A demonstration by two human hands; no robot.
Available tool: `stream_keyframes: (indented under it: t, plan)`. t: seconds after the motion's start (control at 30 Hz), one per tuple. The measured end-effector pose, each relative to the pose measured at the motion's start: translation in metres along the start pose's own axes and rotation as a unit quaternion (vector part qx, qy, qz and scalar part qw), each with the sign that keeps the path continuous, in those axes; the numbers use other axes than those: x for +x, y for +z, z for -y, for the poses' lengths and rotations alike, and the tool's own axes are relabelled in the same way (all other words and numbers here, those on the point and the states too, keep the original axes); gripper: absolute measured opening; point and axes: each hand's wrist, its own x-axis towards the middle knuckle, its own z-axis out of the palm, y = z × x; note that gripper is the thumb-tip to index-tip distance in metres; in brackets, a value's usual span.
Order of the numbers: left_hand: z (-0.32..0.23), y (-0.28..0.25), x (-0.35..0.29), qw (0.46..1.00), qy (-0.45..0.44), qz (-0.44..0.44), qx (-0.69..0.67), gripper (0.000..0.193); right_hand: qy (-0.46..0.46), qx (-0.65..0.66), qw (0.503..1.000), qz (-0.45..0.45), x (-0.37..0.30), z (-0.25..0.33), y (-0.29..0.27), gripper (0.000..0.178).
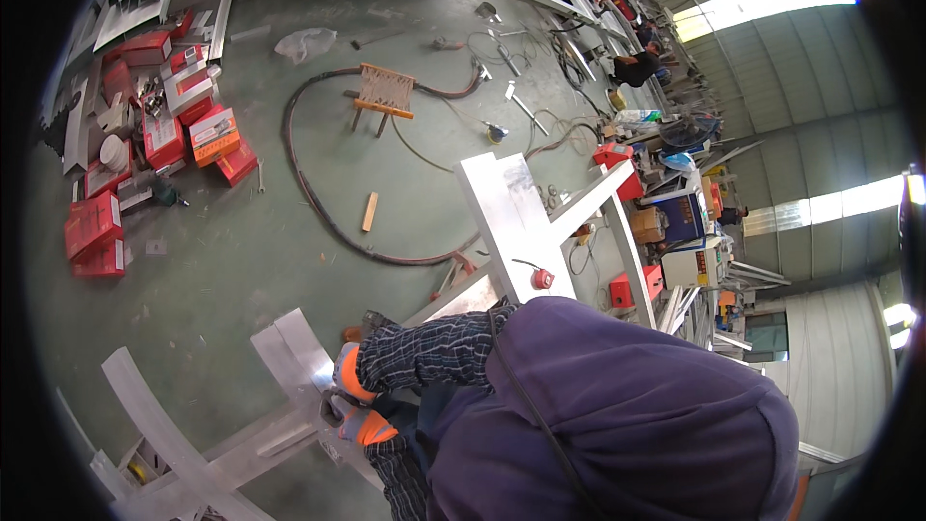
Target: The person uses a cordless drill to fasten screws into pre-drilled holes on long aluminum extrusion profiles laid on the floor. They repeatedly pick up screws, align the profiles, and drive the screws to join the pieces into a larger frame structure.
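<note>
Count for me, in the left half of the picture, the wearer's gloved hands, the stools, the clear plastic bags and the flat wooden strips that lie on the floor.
Gloved hands: 2
Cord-seat stool: 1
Clear plastic bag: 1
Flat wooden strip: 1
Total: 5

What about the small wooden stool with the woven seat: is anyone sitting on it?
No, the small wooden stool shows its top bare, with nobody on it.

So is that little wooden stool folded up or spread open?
Spread open: the stool has its corded seat stretched wide between wooden bars, legs showing beneath.
</note>
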Motion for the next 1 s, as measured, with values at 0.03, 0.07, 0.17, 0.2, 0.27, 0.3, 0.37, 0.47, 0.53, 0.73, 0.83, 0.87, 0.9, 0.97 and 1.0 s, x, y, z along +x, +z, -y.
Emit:
stream_keyframes:
  t: [0.03, 0.07, 0.17, 0.2, 0.27, 0.3, 0.37, 0.47, 0.53, 0.73, 0.83, 0.87, 0.9, 0.97, 1.0]
  plan:
    - [0.002, -0.003, 0.0, 1.0, 0.002, 0.022, 0.008, 0.029, 0.013, -0.016, 1.0, -0.005, 0.011, -0.001, 0.013, 0.045]
    - [0.007, -0.006, 0.001, 0.999, 0.013, 0.035, 0.003, 0.031, -0.003, -0.015, 1.0, 0.004, 0.011, -0.004, 0.016, 0.045]
    - [0.038, -0.017, 0.009, 0.997, 0.047, 0.064, -0.009, 0.042, -0.052, -0.01, 0.999, -0.003, 0.007, -0.011, 0.018, 0.043]
    - [0.042, -0.02, 0.003, 0.991, 0.062, 0.092, 0.074, 0.041, -0.007, -0.015, 0.998, -0.053, 0.021, -0.018, 0.056, 0.04]
    - [0.033, -0.026, -0.001, 0.977, 0.087, 0.103, 0.164, 0.039, 0.02, -0.022, 0.99, -0.139, 0.047, -0.014, 0.102, 0.032]
    - [0.028, -0.028, -0.003, 0.976, 0.091, 0.097, 0.174, 0.038, 0.011, -0.016, 0.985, -0.174, 0.04, -0.01, 0.1, 0.027]
    - [0.021, -0.021, -0.006, 0.993, 0.067, 0.065, 0.068, 0.034, -0.018, -0.021, 0.991, -0.128, 0.019, -0.005, 0.069, 0.023]
    - [0.027, -0.031, -0.007, 0.992, 0.048, 0.046, 0.103, 0.039, -0.015, -0.013, 0.992, -0.128, 0.01, 0.002, 0.069, 0.019]
    - [0.043, -0.039, 0.003, 0.998, 0.041, 0.053, 0.018, 0.038, -0.017, -0.021, 0.99, -0.138, 0.007, 0.008, 0.062, 0.017]
    - [0.02, -0.02, -0.005, 0.998, 0.015, 0.067, -0.015, 0.033, 0.044, -0.056, 0.975, -0.209, 0.015, 0.005, 0.067, 0.014]
    - [0.017, -0.013, -0.012, 0.995, 0.036, 0.069, 0.065, 0.034, 0.032, -0.051, 0.988, -0.143, 0.024, -0.006, 0.074, 0.025]
    - [0.014, -0.005, -0.017, 0.992, 0.041, 0.065, 0.103, 0.035, 0.024, -0.058, 0.992, -0.112, 0.021, -0.014, 0.066, 0.03]
    - [0.009, 0.002, -0.018, 0.997, 0.001, 0.046, 0.056, 0.035, -0.05, -0.025, 0.995, -0.086, 0.009, -0.019, 0.045, 0.028]
    - [0.025, -0.009, -0.001, 0.999, -0.004, 0.046, 0.008, 0.033, -0.057, -0.024, 0.998, -0.016, 0.021, -0.017, 0.036, 0.027]
    - [0.02, -0.002, -0.008, 0.999, 0.001, 0.046, 0.013, 0.028, -0.018, -0.006, 1.0, -0.018, 0.01, -0.02, 0.035, 0.025]
